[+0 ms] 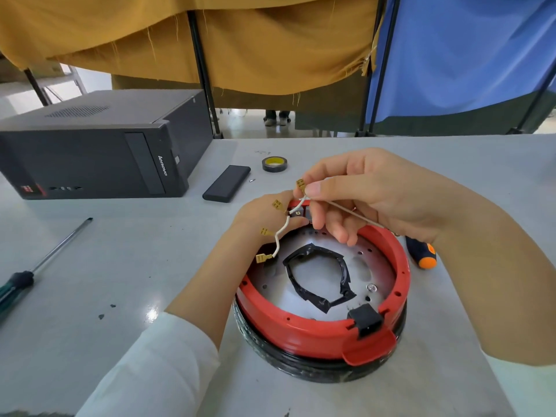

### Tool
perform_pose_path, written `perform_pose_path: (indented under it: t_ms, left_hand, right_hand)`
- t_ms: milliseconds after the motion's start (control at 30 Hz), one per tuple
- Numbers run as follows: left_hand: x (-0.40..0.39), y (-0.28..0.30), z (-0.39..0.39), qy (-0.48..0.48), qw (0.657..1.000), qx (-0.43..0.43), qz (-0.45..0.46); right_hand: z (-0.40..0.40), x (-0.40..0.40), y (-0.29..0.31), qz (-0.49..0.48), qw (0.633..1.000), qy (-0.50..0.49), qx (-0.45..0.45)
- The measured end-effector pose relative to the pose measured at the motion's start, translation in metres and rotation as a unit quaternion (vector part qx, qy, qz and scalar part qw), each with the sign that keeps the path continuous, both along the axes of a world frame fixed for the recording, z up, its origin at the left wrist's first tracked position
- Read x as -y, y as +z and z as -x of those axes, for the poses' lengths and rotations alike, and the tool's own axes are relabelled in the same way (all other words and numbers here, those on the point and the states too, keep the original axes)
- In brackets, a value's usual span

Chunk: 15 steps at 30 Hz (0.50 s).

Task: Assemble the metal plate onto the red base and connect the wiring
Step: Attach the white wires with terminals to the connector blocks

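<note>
A person's 2 bare hands work over a round red base that sits on a grey table, directly in front of them. A perforated metal plate lies flat inside the red ring, with a loop of black tape at its centre.

The right hand pinches a thin white wire between thumb and forefinger, just below its brass terminal; the other fingers hang loosely curled. The left hand reaches to the far rim of the base, its fingers curled around white wires ending in 3 more brass terminals.

A green-handled screwdriver lies to the left, an orange-tipped tool handle just right of the base. Further back are a tape roll, a flat black block and a computer tower.
</note>
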<state>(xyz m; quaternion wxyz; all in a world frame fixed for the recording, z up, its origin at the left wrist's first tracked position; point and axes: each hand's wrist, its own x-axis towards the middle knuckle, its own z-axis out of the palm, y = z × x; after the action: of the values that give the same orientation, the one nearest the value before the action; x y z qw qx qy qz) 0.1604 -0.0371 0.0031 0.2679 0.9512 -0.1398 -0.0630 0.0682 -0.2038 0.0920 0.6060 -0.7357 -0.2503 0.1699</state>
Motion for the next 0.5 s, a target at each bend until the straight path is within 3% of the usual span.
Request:
perform_pose_path:
  t_ms: [167, 267, 367, 500]
  left_hand:
    - [0.002, 0.007, 0.005, 0.000, 1.000, 0.002, -0.005]
    - [0.002, 0.006, 0.008, 0.007, 1.000, -0.014, 0.027]
    - [0.002, 0.004, 0.009, 0.024, 1.000, 0.008, 0.006]
    - [0.001, 0.008, 0.008, 0.010, 0.999, 0.010, 0.033]
  right_hand:
    - [-0.016, -0.001, -0.014, 0.061, 0.997, -0.014, -0.047]
    - [-0.035, -0.009, -0.031, 0.025, 0.985, -0.115, -0.126]
    - [-0.053, -0.014, -0.050, 0.101, 0.964, -0.227, -0.093]
    - [-0.056, -0.012, -0.072, 0.126, 0.959, -0.220, -0.127]
